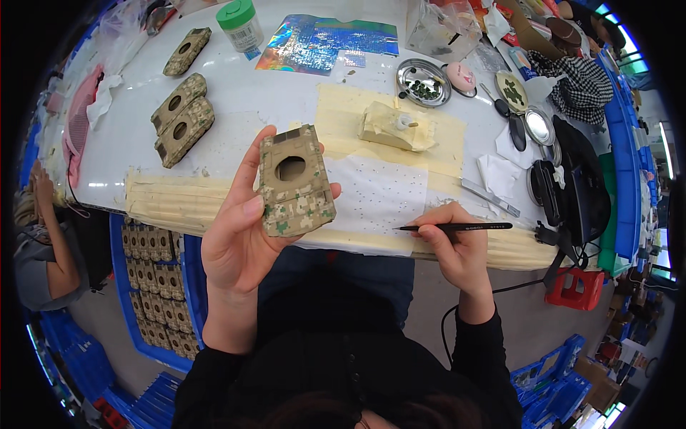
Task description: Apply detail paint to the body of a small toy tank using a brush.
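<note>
My left hand [246,222] holds up a camouflage-painted model tank hull [294,193] by its edges, thumb on the near left side. A round hole pierces its top face. My right hand [457,247] is closed round slim black tweezers [468,227], their fine tip pointing left. That tip is over a white sheet [371,189] strewn with tiny dark specks; whether it touches the sheet or grips a speck, I cannot tell. Further left on the table lie several more camouflage hull pieces [187,51]. A model wrapped in masking tape [396,127] sits beyond the sheet.
A blue crate [194,286] of similar hulls stands below the table at left. At the back are a green-lidded jar [239,25] and shiny holographic film [300,46]. A metal dish [424,82] of small dark green parts and a metal blade [491,198] lie at right.
</note>
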Tool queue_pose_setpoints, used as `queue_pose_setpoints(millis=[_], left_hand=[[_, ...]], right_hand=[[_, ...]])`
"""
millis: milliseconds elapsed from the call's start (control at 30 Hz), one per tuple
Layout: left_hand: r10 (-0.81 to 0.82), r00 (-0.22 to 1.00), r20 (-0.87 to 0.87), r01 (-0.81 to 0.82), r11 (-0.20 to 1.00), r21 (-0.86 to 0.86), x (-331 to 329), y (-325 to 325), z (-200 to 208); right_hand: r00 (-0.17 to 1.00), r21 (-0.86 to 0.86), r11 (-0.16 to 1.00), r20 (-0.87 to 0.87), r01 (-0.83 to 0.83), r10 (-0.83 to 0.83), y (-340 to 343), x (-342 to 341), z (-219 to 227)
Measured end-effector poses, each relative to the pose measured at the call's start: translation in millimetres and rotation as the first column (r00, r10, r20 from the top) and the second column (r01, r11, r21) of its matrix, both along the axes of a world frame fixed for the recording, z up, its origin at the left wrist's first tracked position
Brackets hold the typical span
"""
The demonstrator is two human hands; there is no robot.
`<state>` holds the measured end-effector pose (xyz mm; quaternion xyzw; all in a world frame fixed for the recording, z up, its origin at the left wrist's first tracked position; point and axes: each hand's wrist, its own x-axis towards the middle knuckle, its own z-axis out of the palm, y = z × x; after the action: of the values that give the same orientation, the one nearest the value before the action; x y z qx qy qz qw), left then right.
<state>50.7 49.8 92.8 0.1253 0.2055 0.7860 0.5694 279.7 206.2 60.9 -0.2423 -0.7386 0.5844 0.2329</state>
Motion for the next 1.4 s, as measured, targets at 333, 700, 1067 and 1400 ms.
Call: queue_pose_setpoints(millis=[333, 700, 1067, 1400], left_hand=[[0.000, 1.000, -0.002, 0.000, 1.000, 0.007, -1, -1, -3], [0.004, 0.990, -0.143, -0.019, 0.994, -0.105, 2, -1, 0], [-0.063, 0.983, -0.171, 0.033, 0.984, -0.175, 13, -1, -1], [-0.059, 0.998, 0.016, 0.061, 0.988, -0.139, 19, -4, 4]], right_hand=[[1.000, -0.012, 1.000, -0.010, 0.005, -0.005, 1, 1, -2], [0.999, 0.044, 0.998, -0.042, -0.033, 0.035, 8, 1, 5], [0.953, 0.146, 0.988, -0.289, -0.050, 0.092, 6, -45, 67], [0.914, 0.382, 0.901, -0.253, -0.208, 0.318, -2, -73, 90]])
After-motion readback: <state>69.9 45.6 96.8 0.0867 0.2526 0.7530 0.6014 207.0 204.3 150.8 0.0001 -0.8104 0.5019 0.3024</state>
